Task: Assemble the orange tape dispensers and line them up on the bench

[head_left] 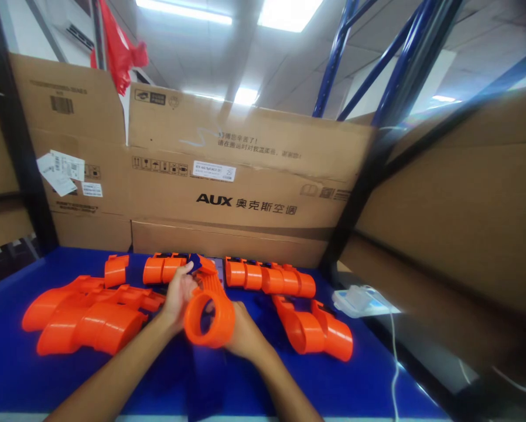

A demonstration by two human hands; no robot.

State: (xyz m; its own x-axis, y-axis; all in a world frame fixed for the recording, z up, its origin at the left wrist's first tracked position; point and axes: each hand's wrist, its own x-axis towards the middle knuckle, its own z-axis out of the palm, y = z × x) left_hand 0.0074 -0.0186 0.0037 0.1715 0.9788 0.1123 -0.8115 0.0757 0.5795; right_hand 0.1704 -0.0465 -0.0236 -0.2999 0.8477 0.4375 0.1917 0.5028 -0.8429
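Far left, on the blue table (8,363): a heap of large orange plastic shells (85,316), rounded and overlapping, lying on their sides. Just behind the heap, a short orange ring piece (116,269), standing apart from it.

Left of centre, at the back of the table: a ribbed orange piece (164,268), lying across, close to my left thumb.

Centre: my left hand (178,293), fingers curled and gripping the upper left side of the orange tube (210,313), thumb pointing up and back. The tube was held just above the table, between both my hands, its round open mouth turned toward me and its ribbed neck running back and away. A small dark blue part showed at the far end of the neck; I could not tell what it was.

Just right of centre: my right hand (244,335), cupped under and behind the tube's mouth, closed on it from the right; the fingers were mostly hidden by the tube.

Right of centre, at the back: a row of orange ribbed segments (269,278), joined end to end, lying across the table. In front of it, a curved orange double shell (316,331), near my right hand but not touching it.

Right edge of the table: a small white device (359,300) with a white cable (393,357) trailing toward me.

Behind everything: a wall of brown cardboard boxes (245,176) printed AUX, with a red plastic bag (120,50) above them at upper left.
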